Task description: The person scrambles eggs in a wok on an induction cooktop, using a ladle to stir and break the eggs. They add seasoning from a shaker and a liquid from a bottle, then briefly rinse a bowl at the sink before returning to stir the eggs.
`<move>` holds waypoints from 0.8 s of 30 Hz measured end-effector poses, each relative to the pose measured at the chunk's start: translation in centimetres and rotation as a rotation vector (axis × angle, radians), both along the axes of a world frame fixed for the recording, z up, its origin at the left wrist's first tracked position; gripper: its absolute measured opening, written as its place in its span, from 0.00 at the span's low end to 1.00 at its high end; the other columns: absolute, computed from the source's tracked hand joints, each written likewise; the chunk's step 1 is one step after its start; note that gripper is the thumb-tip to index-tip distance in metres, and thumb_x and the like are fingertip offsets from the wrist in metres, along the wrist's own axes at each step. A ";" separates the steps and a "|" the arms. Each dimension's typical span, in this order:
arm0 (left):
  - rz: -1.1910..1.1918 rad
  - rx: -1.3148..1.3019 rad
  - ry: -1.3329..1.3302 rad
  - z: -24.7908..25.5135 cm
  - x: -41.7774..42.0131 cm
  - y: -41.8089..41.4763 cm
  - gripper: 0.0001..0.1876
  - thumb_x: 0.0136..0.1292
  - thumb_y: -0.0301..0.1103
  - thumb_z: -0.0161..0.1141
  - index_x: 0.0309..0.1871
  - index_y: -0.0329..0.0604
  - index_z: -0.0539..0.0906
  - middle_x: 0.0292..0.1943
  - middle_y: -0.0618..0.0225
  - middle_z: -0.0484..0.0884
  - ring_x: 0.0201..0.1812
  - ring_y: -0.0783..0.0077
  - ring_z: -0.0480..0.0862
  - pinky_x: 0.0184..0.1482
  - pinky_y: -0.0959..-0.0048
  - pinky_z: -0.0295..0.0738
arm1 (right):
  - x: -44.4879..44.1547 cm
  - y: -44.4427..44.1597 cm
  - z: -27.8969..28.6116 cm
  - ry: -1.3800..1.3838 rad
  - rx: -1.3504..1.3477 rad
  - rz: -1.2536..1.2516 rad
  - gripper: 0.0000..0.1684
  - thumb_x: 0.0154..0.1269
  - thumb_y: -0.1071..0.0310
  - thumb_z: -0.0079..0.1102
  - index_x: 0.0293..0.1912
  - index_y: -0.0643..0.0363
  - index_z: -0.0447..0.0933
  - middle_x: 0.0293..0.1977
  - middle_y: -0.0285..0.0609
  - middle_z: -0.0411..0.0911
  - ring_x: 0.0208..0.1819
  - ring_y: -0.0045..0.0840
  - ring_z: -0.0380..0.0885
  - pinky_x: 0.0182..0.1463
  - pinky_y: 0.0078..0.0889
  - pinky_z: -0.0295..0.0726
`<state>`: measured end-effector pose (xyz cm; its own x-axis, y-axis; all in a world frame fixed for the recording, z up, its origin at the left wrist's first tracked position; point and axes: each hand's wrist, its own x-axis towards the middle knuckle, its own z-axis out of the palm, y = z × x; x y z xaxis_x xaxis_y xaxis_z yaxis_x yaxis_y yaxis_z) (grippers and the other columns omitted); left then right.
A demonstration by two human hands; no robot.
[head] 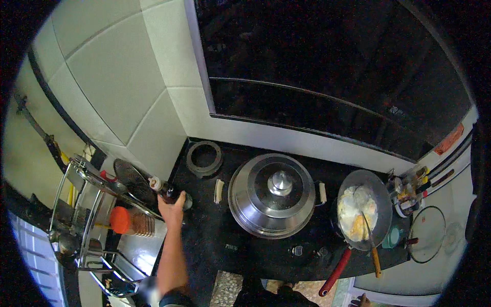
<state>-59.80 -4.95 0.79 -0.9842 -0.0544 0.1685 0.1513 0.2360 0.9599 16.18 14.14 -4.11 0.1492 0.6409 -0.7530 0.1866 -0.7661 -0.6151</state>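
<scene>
My left hand (174, 205) is closed around a dark bottle (168, 192) with a whitish cap, at the left back of the black counter. Low at the right edge of the view, my right hand (360, 301) shows only in part; its grip is unclear. A large steel steamer pot (249, 207) under a domed lid (303, 188) stands at the middle. To its right, a wok (385, 215) with a red handle holds fried eggs (355, 211), and a spatula with a wooden handle (376, 263) leans in it.
A dark ring-shaped stand (218, 161) sits in the back corner. At left are a metal rack (92, 211) and a red-lidded container (120, 220). Right of the wok are a teal container (392, 236), several seasoning jars (404, 197) and a glass lid (427, 234). A dark range hood (326, 57) hangs behind.
</scene>
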 end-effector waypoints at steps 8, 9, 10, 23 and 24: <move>-0.351 0.057 -0.003 8.6 15.4 -1.7 0.26 0.42 0.25 0.72 0.47 0.38 0.74 0.41 0.67 0.79 0.41 0.72 0.79 0.48 0.72 0.74 | -3.1 4.5 -2.8 -0.017 -0.004 0.116 0.26 0.67 0.46 0.52 0.47 0.61 0.68 0.28 0.46 0.75 0.21 0.31 0.74 0.22 0.35 0.78; -0.371 0.033 -0.015 9.3 17.2 -0.7 0.27 0.42 0.25 0.72 0.48 0.38 0.74 0.41 0.67 0.79 0.41 0.72 0.79 0.48 0.71 0.74 | -1.8 5.2 -3.9 -0.055 -0.013 0.126 0.26 0.67 0.47 0.51 0.47 0.62 0.67 0.26 0.46 0.75 0.19 0.31 0.75 0.20 0.36 0.79; -0.390 0.007 -0.036 9.8 19.1 0.0 0.27 0.42 0.25 0.72 0.48 0.38 0.73 0.41 0.66 0.79 0.41 0.72 0.79 0.48 0.71 0.74 | 0.0 6.3 -5.6 0.010 0.006 0.174 0.25 0.68 0.49 0.51 0.48 0.63 0.66 0.28 0.48 0.75 0.20 0.32 0.75 0.20 0.38 0.79; -0.803 -0.577 -0.079 14.2 35.3 11.8 0.35 0.36 0.31 0.76 0.51 0.31 0.74 0.41 0.59 0.81 0.43 0.69 0.80 0.50 0.70 0.74 | 11.1 13.2 -7.7 0.099 0.053 0.238 0.18 0.65 0.60 0.56 0.46 0.66 0.69 0.30 0.48 0.78 0.21 0.30 0.79 0.22 0.32 0.81; -0.835 -0.627 -0.088 14.3 35.7 12.7 0.36 0.35 0.32 0.76 0.51 0.31 0.74 0.42 0.58 0.81 0.44 0.69 0.80 0.50 0.70 0.74 | 11.8 13.3 -8.0 0.146 0.060 0.228 0.18 0.65 0.60 0.57 0.45 0.66 0.69 0.30 0.48 0.78 0.21 0.30 0.79 0.22 0.32 0.81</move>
<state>-24.11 7.71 15.05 -0.6786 0.7205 -0.1429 0.4307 0.5480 0.7171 27.93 27.48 -12.12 -0.1111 0.6899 -0.7154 0.2557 -0.6758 -0.6914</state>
